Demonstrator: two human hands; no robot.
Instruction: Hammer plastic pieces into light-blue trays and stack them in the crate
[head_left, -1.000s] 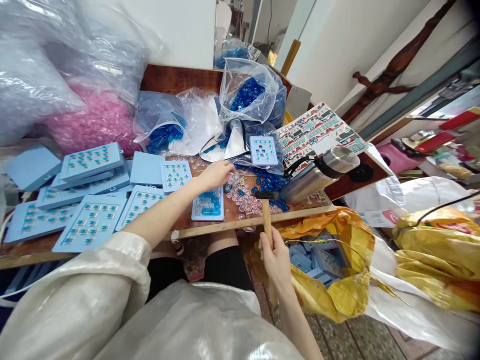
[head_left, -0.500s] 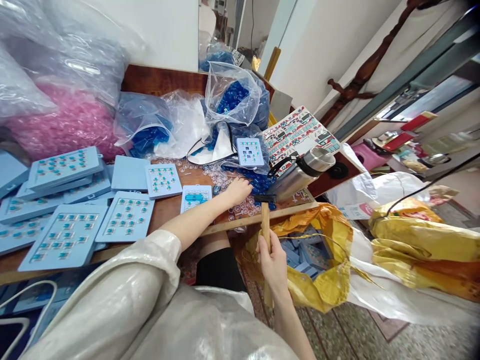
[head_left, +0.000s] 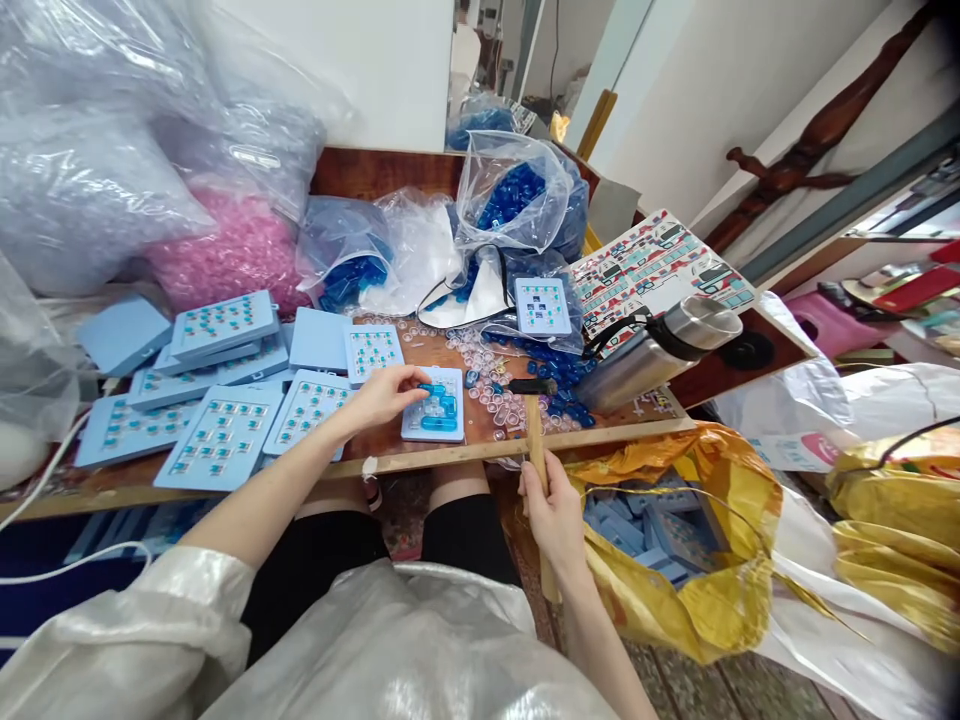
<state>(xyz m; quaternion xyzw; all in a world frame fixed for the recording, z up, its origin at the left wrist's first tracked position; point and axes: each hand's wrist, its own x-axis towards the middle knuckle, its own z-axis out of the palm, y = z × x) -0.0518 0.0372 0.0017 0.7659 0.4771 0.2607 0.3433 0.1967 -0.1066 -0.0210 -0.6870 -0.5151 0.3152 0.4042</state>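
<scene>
Since a wooden-handled hammer [head_left: 535, 432] is gripped in the right hand [head_left: 553, 508], a blue plastic oblong [head_left: 436, 389] is apparently pinched by the left hand [head_left: 388, 395] alone.

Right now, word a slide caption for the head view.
Left hand at a light-blue panel bearing translucent blue pieces, right hand gripping a wooden-handled hammer, more panels piled left.

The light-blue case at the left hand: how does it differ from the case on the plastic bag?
The nearer case bears long, translucent blue pieces; the farther case shows small dots and dark squares. The left hand is at the nearer case; none is at the farther case. The nearer case lies on the wooden table; the farther case on the plastic bag. Both are light blue, roughly rectangular.
</scene>
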